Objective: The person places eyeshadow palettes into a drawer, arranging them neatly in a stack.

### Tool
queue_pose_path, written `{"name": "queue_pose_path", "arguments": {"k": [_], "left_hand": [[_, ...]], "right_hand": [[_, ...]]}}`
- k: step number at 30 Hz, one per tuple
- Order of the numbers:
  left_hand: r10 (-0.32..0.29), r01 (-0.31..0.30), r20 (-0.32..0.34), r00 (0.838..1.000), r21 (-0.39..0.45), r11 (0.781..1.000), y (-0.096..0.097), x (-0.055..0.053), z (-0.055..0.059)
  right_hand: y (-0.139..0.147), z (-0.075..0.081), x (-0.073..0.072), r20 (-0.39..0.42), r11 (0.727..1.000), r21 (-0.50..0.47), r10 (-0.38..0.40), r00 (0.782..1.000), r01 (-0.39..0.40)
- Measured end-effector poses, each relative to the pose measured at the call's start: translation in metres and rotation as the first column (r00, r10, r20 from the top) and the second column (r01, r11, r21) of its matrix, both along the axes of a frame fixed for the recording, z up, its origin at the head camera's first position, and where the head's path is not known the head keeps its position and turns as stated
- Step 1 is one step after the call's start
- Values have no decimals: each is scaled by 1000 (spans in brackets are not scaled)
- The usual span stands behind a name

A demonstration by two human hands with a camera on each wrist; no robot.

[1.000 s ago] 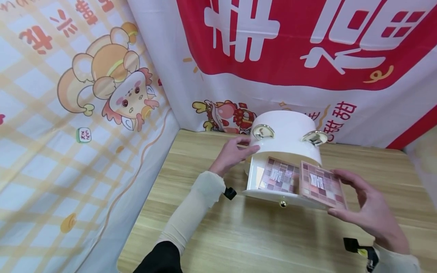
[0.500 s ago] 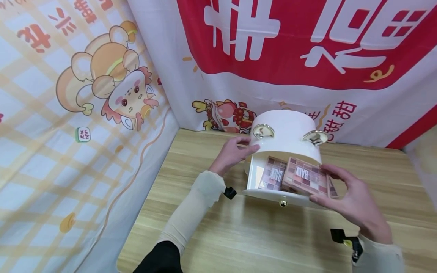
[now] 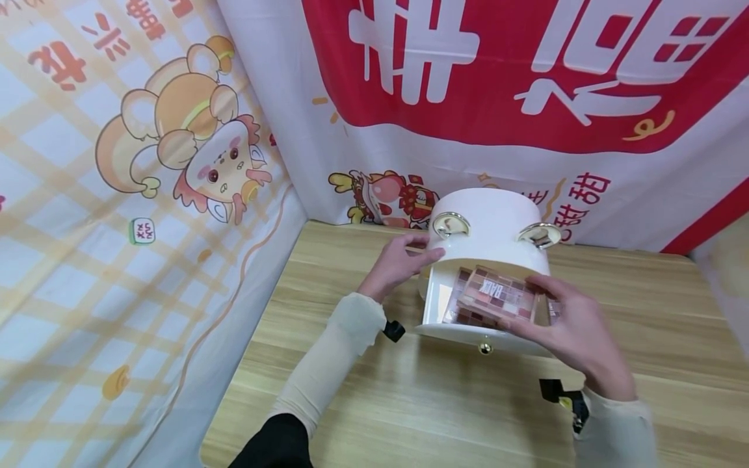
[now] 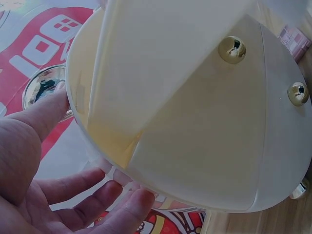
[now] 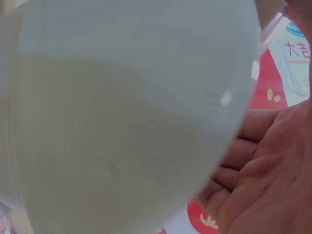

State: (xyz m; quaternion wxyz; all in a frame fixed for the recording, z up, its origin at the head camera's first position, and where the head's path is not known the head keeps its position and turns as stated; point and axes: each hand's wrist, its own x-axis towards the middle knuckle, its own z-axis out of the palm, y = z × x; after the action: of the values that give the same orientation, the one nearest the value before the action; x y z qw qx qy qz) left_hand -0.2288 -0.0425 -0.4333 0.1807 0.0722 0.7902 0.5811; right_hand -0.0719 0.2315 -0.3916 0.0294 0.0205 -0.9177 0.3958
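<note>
A white rounded makeup storage box (image 3: 486, 218) with two shiny ear-shaped parts stands by the back cloth. Its upper drawer (image 3: 450, 331) is pulled out. My right hand (image 3: 576, 331) pinches a pink chequered eyeshadow palette (image 3: 497, 291) by its right end, tilted over the drawer. Partly covered beneath it lies another palette (image 3: 453, 307), and a further palette (image 3: 554, 312) shows at the drawer's right. My left hand (image 3: 404, 263) rests on the box's left side; the left wrist view has its thumb at the rim and relaxed fingers along the wall. The drawer front hides the palette in the right wrist view.
The wood-grain table (image 3: 445, 409) extends in front of the box and to both sides. A printed cloth (image 3: 392, 156) hangs close behind it, and another (image 3: 193, 273) runs along the left. Round gold knobs (image 4: 232, 49) stick out from the drawer fronts.
My right hand has carried the palette leftward, from the drawer's right edge to over its middle, covering more of the palette inside. The left hand and the box have stayed put.
</note>
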Motion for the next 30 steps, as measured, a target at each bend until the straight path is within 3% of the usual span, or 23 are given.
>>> {"name": "queue_pose_path", "arguments": {"k": [6, 12, 19, 25, 30], "left_hand": [[-5, 6, -15, 1000, 24, 1000, 0, -2, -3], [-10, 11, -19, 1000, 42, 999, 1, -3, -6], [-15, 16, -30, 999, 43, 999, 0, -3, -5], [-8, 9, -29, 1000, 42, 999, 0, -3, -5], [-7, 8, -28, 1000, 38, 999, 0, -2, -3]], "right_hand": [[-9, -8, -9, -109, 995, 100, 40, 993, -29], [-10, -11, -12, -139, 991, 130, 45, 989, -27], [-8, -15, -13, -166, 995, 98, 46, 985, -30], [-7, -19, -13, -131, 997, 73, 32, 991, -23], [-6, -19, -9, -107, 1000, -1, -1, 994, 1]]}}
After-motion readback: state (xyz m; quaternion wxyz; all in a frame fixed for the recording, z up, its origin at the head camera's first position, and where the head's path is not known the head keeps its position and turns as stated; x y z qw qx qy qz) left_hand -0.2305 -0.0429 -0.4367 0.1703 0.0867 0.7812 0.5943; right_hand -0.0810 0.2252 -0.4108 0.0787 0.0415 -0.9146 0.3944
